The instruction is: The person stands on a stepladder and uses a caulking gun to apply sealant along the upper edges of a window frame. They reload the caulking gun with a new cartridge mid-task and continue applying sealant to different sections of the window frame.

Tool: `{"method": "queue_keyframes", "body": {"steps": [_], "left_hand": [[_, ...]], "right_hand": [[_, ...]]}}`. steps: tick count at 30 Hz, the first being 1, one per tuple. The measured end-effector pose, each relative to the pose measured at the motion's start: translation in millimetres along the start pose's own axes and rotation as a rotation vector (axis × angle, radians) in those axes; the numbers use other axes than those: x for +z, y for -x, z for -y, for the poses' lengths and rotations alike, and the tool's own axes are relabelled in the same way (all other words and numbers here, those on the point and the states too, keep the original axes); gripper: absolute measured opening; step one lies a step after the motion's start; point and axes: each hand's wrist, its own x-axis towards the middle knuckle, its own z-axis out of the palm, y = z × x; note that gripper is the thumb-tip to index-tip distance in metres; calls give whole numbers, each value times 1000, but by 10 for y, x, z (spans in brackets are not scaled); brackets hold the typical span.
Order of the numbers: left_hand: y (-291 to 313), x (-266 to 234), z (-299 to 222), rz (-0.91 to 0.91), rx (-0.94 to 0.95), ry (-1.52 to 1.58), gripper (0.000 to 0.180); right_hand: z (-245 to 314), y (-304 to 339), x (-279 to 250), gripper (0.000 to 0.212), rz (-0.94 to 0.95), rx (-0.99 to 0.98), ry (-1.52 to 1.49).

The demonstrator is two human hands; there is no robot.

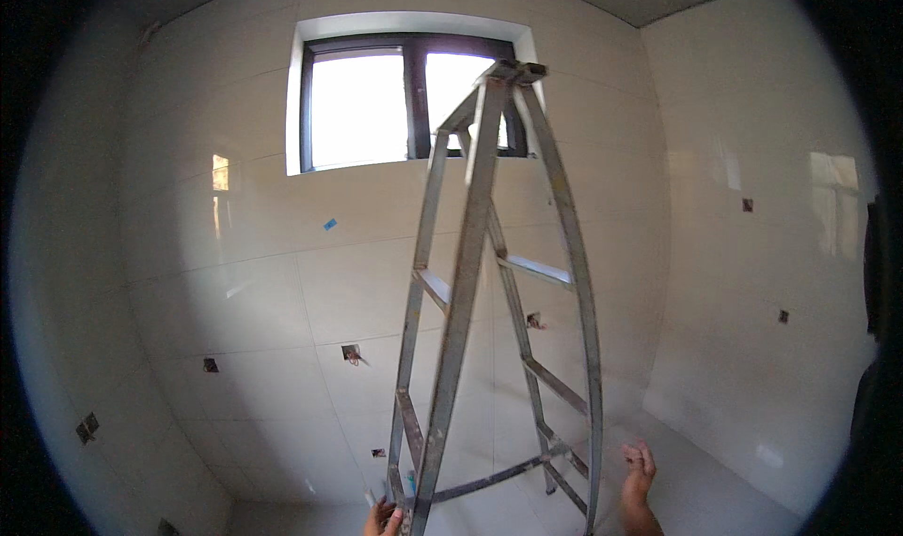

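Observation:
A tall metal A-frame stepladder (470,226), worn and paint-spotted, stands upright and spread in front of me. At the bottom of the view my left hand (382,519) is at the ladder's left side, its fingers around the lower rail; part of the grip is cut off by the picture's edge. A small white piece and a teal one show near those fingers, too small to name. To the right of the ladder, apart from it, my right hand (639,470) is raised with loosely bent fingers and nothing seen in it.
Behind the ladder is a tiled wall (235,310) with a dark-framed window (357,108). Several wall boxes with wires, such as one box (351,353), sit in the walls. A blue sticker (330,224) is below the window. Pale floor (705,484) stretches to the right.

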Motion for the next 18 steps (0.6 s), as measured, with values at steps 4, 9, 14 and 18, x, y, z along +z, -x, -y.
{"method": "queue_keyframes", "body": {"steps": [4, 9, 14, 18], "left_hand": [[-536, 310, -93, -6, -85, -273, 73], [-768, 747, -360, 31, -62, -46, 94], [-995, 641, -192, 160, -38, 51, 93], [-1086, 629, 121, -46, -329, 426, 89]], "right_hand": [[-802, -963, 93, 52, -151, 233, -138], [-1660, -2019, 178, 36, 98, 568, -220], [-2090, -2550, 998, 32, 348, 773, -239], [-2256, -2808, 1876, 29, 615, 888, -265]]}}
